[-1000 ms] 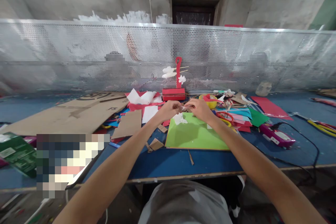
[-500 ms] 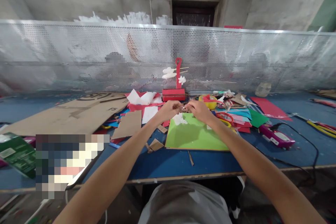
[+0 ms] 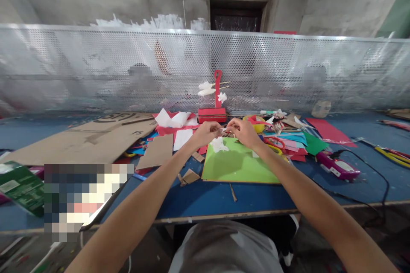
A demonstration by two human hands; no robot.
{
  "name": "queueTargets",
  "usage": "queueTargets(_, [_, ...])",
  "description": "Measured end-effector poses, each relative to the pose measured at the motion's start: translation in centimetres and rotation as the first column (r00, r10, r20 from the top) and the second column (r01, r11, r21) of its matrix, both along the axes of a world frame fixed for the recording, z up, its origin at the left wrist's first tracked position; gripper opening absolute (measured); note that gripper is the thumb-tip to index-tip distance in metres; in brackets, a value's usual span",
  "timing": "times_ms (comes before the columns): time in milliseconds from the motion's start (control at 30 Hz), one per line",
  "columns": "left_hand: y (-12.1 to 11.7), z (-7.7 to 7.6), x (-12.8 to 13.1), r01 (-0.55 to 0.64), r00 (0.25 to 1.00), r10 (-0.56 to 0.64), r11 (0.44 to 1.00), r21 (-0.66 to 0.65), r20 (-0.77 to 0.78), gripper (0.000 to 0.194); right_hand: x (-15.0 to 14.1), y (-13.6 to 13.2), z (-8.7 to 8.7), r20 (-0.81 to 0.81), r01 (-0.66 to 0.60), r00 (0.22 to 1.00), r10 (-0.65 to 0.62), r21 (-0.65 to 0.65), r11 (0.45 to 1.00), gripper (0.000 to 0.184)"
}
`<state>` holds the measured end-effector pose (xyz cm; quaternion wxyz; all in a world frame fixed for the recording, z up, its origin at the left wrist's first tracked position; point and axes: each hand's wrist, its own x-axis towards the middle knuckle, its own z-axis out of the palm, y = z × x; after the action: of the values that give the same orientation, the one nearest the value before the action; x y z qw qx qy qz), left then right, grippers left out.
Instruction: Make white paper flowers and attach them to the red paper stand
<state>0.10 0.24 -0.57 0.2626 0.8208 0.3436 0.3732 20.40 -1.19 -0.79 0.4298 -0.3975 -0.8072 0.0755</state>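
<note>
My left hand (image 3: 206, 133) and my right hand (image 3: 244, 133) are close together above the far edge of a bright green sheet (image 3: 240, 166). The fingertips of both are pinched on a small white piece of paper (image 3: 224, 130), mostly hidden by the fingers. Just below them, a white paper cutout (image 3: 219, 145) with a jagged outline lies on the green sheet. Beyond my hands stands a red paper model (image 3: 218, 102), made of a box base and a hooked upright, with white paper shapes and thin sticks on it.
Cardboard sheets (image 3: 86, 134) cover the left side, near a blurred-out screen (image 3: 86, 200). Red-handled scissors (image 3: 273, 141), a yellow tape roll (image 3: 256, 126) and coloured paper lie to the right. A purple device (image 3: 338, 166) with a cable and yellow-handled pliers (image 3: 389, 155) are farther right. A perforated metal screen (image 3: 179, 59) closes off the back.
My right hand has risen slightly and its fingers have shifted around the small white piece. My left hand stays almost in place. The things on the table have not moved.
</note>
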Motion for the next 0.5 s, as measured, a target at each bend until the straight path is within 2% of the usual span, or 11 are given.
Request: queueTargets(500, [0.05,-0.19,0.04,0.000,1.000,0.000,1.000,0.008,-0.018,0.021,0.46,-0.36,0.32,0.119,0.070,0.991,-0.067,-0.015,0.997,0.051])
